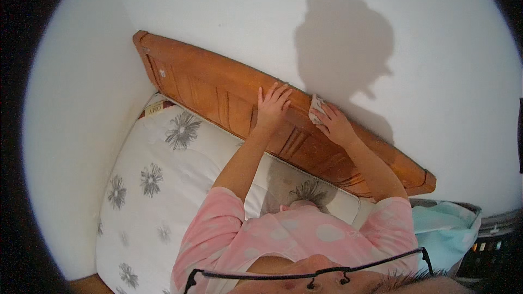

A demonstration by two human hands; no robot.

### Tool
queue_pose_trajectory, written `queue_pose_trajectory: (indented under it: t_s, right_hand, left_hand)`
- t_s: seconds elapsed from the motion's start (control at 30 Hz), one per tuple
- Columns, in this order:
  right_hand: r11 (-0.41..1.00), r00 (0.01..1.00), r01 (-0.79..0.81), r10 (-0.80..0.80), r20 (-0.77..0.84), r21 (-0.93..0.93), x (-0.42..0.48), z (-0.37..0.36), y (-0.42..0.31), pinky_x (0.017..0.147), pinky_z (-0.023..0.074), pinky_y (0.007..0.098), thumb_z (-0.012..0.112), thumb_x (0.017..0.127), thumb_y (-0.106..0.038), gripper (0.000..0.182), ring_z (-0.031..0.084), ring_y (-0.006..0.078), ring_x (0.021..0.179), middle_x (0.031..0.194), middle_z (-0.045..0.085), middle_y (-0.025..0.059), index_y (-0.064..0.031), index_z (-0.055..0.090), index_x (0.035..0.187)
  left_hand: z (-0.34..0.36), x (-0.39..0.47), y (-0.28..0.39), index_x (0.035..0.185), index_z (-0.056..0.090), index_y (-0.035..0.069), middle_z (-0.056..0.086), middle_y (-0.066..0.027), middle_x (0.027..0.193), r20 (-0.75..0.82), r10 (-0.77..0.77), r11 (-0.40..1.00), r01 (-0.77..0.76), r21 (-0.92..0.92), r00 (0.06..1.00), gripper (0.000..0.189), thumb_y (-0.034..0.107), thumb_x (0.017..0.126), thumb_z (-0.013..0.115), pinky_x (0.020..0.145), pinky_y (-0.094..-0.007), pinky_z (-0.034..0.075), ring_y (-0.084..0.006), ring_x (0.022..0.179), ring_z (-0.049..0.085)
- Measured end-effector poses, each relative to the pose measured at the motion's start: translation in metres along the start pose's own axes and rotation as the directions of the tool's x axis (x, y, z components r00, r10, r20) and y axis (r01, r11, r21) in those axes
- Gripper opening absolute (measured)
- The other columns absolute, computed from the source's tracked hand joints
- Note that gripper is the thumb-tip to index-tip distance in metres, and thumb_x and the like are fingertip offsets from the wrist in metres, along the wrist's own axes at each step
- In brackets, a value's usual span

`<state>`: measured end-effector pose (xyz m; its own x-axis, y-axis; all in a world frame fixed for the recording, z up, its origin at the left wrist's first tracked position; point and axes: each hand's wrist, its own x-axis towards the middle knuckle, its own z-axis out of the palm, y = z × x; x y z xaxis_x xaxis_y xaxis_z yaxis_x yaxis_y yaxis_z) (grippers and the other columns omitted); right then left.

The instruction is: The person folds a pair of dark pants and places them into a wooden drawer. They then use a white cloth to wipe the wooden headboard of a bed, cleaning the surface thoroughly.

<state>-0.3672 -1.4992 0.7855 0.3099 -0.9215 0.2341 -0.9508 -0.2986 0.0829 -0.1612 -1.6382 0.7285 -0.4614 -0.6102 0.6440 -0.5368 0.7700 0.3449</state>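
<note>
A brown wooden headboard (233,104) with carved panels stretches across the view against the wall. My left hand (273,105) lies on its upper face near the middle, fingers spread and nothing held. Further right along the same top band, my right hand (336,123) presses a crumpled whitish cloth (315,110) against the wood. Part of the cloth is hidden under the fingers. Below the headboard lies a white mattress (163,212) printed with grey flowers, its edge close against the wood.
A white wall (229,16) rises behind the headboard, with a head-shaped shadow on it. Another wall (81,130) meets the mattress at the left. To the right sit a light-blue fabric item (439,222) and a dark slotted basket (482,253).
</note>
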Motion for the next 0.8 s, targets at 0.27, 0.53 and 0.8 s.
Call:
queue_pose_trajectory:
  t_s: [0.27, 0.53, 0.8]
  right_hand:
    - [0.998, 0.999, -0.030, 0.032, -0.036, 0.060, -0.003, 0.006, -0.003, 0.098, 0.0399, 0.0447, 0.065, 0.079, -0.019, 0.056, 0.044, 0.0384, 0.116, 0.128, 0.045, 0.0171, -0.0215, 0.045, 0.132]
    - [0.999, 0.997, 0.008, -0.004, -0.082, 0.048, -0.006, 0.002, 0.001, 0.105, 0.0339, 0.0428, 0.059, 0.084, -0.029, 0.048, 0.044, 0.0330, 0.121, 0.130, 0.048, 0.0132, -0.0209, 0.048, 0.130]
    - [0.957, 0.966, 0.097, -0.024, -0.258, 0.272, -0.011, 0.017, 0.014, 0.102, 0.0375, 0.0426, 0.063, 0.080, -0.029, 0.041, 0.048, 0.0351, 0.117, 0.126, 0.052, 0.0138, -0.0175, 0.057, 0.120]
  left_hand:
    - [0.012, -0.008, 0.000, 0.126, 0.051, 0.021, 0.045, 0.0050, 0.135, 0.067, -0.072, 0.997, 0.071, 0.018, 0.995, 0.040, 0.022, 0.087, 0.057, 0.106, -0.0611, 0.012, -0.0207, 0.133, 0.031]
    - [0.031, -0.009, 0.018, 0.122, 0.053, 0.016, 0.047, 0.0006, 0.133, -0.092, -0.200, 0.978, 0.193, -0.074, 0.976, 0.031, 0.021, 0.091, 0.049, 0.107, -0.0611, 0.007, -0.0265, 0.134, 0.029]
    - [0.063, -0.009, 0.085, 0.114, 0.056, 0.014, 0.052, -0.0029, 0.126, -0.237, -0.281, 0.959, 0.264, -0.102, 0.930, 0.025, 0.020, 0.094, 0.045, 0.106, -0.0603, 0.008, -0.0292, 0.131, 0.034]
